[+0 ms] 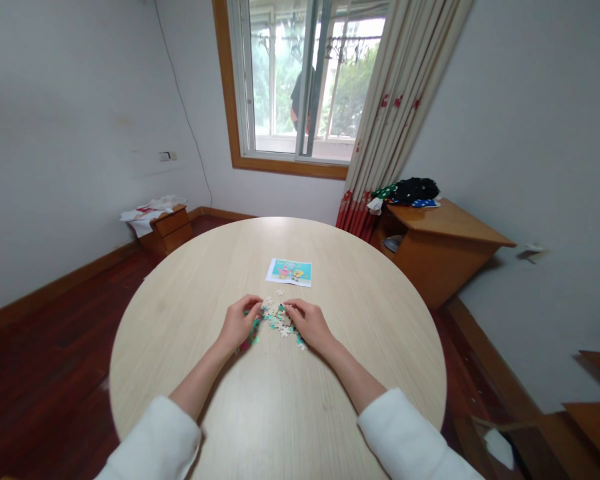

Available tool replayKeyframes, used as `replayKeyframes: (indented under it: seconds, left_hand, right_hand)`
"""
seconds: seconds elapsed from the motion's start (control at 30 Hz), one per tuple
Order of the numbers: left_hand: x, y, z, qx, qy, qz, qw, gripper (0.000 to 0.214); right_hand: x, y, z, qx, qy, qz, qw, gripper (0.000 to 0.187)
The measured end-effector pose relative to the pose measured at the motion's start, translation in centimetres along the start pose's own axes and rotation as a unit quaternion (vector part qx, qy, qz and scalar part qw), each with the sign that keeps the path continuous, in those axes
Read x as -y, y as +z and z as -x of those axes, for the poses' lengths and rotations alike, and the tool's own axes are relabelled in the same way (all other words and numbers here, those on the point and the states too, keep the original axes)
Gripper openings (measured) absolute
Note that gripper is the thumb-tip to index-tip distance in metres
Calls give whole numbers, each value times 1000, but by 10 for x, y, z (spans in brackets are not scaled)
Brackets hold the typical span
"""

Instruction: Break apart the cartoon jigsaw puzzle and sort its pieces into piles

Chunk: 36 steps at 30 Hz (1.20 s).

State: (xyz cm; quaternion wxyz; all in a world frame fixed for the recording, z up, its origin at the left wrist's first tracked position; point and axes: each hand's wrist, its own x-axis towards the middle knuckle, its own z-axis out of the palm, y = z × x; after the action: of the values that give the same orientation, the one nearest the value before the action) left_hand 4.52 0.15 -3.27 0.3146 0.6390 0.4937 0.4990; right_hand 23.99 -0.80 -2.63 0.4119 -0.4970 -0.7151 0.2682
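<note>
Grips of left hand [240, 323] and right hand [311, 325] curl onto scattered teal-and-white cardboard jigsaw pieces [278, 321], pinch unclear, seemingly sorting them.

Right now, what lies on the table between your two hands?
In the head view, a small scatter of jigsaw pieces lies between the left hand and right hand.

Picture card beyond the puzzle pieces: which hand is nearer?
Right. The right hand lies just short of the picture card; the left hand sits short of it and further left.
</note>
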Motion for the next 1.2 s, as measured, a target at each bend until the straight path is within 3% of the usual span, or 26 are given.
replayKeyframes:
  seconds: [0.27,0.4,0.53,0.7,0.87,1.03,1.13,1.2]
  left_hand:
    - [9,1,-1,-7,-25,37,999,19]
    - [8,1,0,9,-18,7,1000,17]
    - [4,1,1,40,-5,-7,999,14]
    - [6,4,4,76,6,7,997,15]
    - [10,4,4,81,10,1,997,19]
    - [9,-13,9,78,62,-114,988,29]
    - [11,-34,27,105,78,-235,963,58]
    - [13,-49,42,137,68,-319,935,77]
  right_hand:
    - [-3,-4,-2,6,-5,-18,1000,34]
    - [-2,-6,3,55,-54,64,995,30]
    - [0,-2,8,115,-88,153,978,48]
    - [-1,9,7,114,-91,143,979,15]
    - [-4,9,2,62,-108,84,989,11]
    - [0,-1,8,37,-81,48,995,18]
    - [-1,-11,24,53,-79,65,993,32]
    - [-3,-17,38,70,-72,115,988,53]
